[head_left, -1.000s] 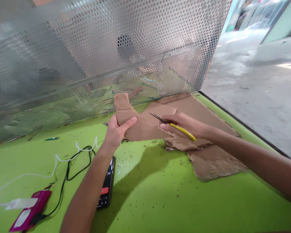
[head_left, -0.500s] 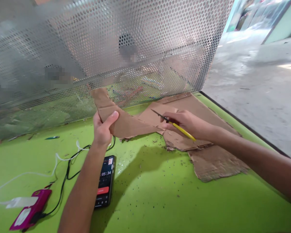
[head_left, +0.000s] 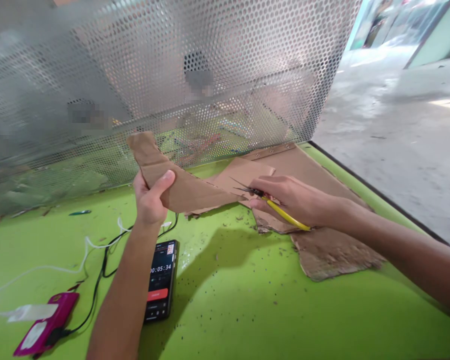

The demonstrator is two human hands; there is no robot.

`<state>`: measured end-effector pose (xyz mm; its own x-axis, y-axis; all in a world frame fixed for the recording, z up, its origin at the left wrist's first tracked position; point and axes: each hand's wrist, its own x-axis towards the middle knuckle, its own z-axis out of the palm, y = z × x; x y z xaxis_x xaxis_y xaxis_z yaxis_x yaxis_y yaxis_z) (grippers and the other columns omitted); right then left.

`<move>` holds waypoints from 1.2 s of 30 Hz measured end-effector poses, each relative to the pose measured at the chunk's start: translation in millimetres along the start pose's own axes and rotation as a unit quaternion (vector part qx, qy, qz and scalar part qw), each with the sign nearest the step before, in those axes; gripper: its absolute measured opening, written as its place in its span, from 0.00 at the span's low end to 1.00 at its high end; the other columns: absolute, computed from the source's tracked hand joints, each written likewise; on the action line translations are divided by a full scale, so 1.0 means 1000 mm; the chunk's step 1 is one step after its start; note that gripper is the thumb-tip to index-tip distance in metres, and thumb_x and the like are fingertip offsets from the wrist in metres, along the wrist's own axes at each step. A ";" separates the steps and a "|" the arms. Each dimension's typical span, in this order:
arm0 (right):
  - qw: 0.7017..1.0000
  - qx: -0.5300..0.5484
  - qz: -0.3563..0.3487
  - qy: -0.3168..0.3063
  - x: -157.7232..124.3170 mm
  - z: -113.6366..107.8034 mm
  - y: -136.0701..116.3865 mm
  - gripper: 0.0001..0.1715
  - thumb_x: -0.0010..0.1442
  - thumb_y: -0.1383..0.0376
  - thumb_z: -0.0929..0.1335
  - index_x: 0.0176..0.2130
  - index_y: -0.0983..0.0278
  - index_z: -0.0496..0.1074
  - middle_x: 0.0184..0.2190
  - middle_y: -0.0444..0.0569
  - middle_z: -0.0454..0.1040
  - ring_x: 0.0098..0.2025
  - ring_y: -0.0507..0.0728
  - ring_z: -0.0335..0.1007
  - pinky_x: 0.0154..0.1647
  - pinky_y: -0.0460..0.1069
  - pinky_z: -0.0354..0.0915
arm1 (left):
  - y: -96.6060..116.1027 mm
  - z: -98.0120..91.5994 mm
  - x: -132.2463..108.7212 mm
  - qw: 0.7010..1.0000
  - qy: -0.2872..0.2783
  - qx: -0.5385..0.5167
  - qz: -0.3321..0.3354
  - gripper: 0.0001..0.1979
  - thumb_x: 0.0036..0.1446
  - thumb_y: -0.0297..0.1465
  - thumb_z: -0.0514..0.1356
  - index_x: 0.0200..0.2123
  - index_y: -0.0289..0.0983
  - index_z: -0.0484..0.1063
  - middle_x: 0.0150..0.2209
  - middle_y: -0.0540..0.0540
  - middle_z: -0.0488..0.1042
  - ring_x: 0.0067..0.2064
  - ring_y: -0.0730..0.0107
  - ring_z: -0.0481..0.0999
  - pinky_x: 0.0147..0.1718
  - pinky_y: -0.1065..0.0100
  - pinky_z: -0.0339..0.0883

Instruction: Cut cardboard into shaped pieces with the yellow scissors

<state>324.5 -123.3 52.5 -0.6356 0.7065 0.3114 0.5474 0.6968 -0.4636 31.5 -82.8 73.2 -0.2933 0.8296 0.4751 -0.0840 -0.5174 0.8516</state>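
Note:
A curved strip of brown cardboard (head_left: 189, 192) is gripped by my left hand (head_left: 152, 197), thumb on its face, fingers behind it. My right hand (head_left: 288, 197) is wrapped round a yellow-handled cutting tool (head_left: 287, 215) with thin dark blades. The blades are parted and point left, close to the strip's narrow right end. Beneath my right hand, larger cardboard pieces (head_left: 311, 172) lie overlapping on the green table (head_left: 225, 300). A torn-edged piece (head_left: 333, 252) lies nearer to me.
A perforated metal screen (head_left: 232, 60) stands along the table's far side, with people blurred behind it. On the left are a phone (head_left: 161, 280) showing a timer, a magenta device (head_left: 47, 325), black and white cables, and a small green object (head_left: 80, 212).
My left hand and the cardboard strip have moved slightly left. The cutting tool has turned a little, and its blades now show spread apart.

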 end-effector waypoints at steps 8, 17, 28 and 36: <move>0.996 0.057 0.024 0.066 0.003 -0.002 -0.001 0.21 0.69 0.52 0.66 0.32 0.64 0.69 0.24 0.42 0.66 0.26 0.50 0.57 0.28 0.48 0.52 | 0.004 0.005 -0.001 1.000 0.000 -0.008 -0.011 0.16 0.34 0.34 0.77 0.28 0.41 0.78 0.28 0.51 0.79 0.28 0.71 0.75 0.27 0.70 0.73; 0.968 0.233 0.046 0.082 0.006 0.010 -0.004 0.11 0.64 0.59 0.68 0.37 0.65 0.74 0.27 0.43 0.70 0.28 0.50 0.62 0.28 0.46 0.58 | 0.004 0.007 -0.005 0.999 -0.007 -0.010 -0.039 0.17 0.34 0.34 0.78 0.30 0.39 0.78 0.29 0.49 0.79 0.28 0.70 0.77 0.28 0.69 0.74; 0.959 0.284 0.020 0.005 0.002 0.007 -0.004 0.12 0.67 0.59 0.67 0.36 0.65 0.71 0.25 0.42 0.69 0.26 0.50 0.64 0.28 0.45 0.61 | -0.001 0.005 -0.003 0.996 -0.004 0.010 -0.091 0.18 0.33 0.35 0.77 0.29 0.40 0.77 0.28 0.50 0.77 0.27 0.69 0.76 0.26 0.67 0.73; 0.948 0.319 0.009 0.008 -0.001 0.003 0.003 0.11 0.67 0.59 0.67 0.37 0.65 0.72 0.25 0.42 0.70 0.25 0.49 0.67 0.27 0.44 0.64 | 0.001 0.007 -0.002 0.994 -0.002 0.011 -0.105 0.18 0.32 0.37 0.77 0.28 0.39 0.76 0.27 0.49 0.79 0.24 0.70 0.74 0.22 0.69 0.71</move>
<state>325.3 -122.4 48.5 -0.6183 0.7228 0.3085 0.1142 0.4711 -0.8747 38.5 -83.6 74.0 -0.2684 0.9194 0.2874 -0.1230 -0.3286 0.9364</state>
